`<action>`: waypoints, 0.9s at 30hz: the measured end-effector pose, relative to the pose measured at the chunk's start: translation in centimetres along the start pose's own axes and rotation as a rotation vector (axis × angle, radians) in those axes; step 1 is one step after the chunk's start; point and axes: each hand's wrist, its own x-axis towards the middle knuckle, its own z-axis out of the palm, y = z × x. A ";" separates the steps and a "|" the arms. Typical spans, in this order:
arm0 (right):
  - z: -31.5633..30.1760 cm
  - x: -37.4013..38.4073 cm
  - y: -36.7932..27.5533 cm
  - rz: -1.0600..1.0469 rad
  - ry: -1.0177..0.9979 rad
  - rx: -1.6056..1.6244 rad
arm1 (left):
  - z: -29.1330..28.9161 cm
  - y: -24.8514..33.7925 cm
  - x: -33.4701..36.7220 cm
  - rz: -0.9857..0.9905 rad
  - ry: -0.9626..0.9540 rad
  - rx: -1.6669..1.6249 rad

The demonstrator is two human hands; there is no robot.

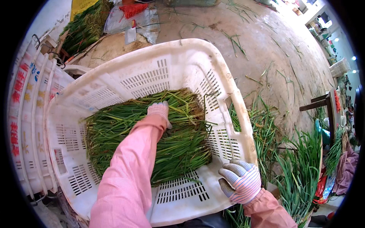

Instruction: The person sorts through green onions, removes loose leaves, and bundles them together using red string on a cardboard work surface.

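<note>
A large white plastic crate [232, 87] with slotted walls stands in front of me, tilted in view. Long green leafy stalks [125, 125] lie in bundles across its bottom, with brownish root ends toward the right. My left hand [159, 113], in a striped knit glove, presses down on the stalks near the middle. Its thumb is apart from the fingers, whose tips are partly lost among the leaves. At the crate's near right corner my right hand [243, 181], gloved the same way, is closed over the rim with its fingers bent to the inside.
White crates [32, 125] stand stacked at the left. More green stalks [300, 171] are heaped on the right, beside a dark wooden stool [321, 102]. Scattered leaves lie on the concrete floor [205, 28]. At the back left are a green bundle [83, 32] and red ties [133, 10].
</note>
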 end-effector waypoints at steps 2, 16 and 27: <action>0.2 -0.3 0.1 -0.003 -0.003 0.022 | -1.4 -0.1 1.2 -0.004 -0.215 0.029; 0.0 -1.0 0.6 0.013 0.012 0.014 | -1.7 0.9 -1.9 -0.056 -0.068 -0.059; -0.2 -0.6 -0.1 0.038 -0.006 -0.042 | 0.9 -5.2 -6.0 0.075 0.449 -0.755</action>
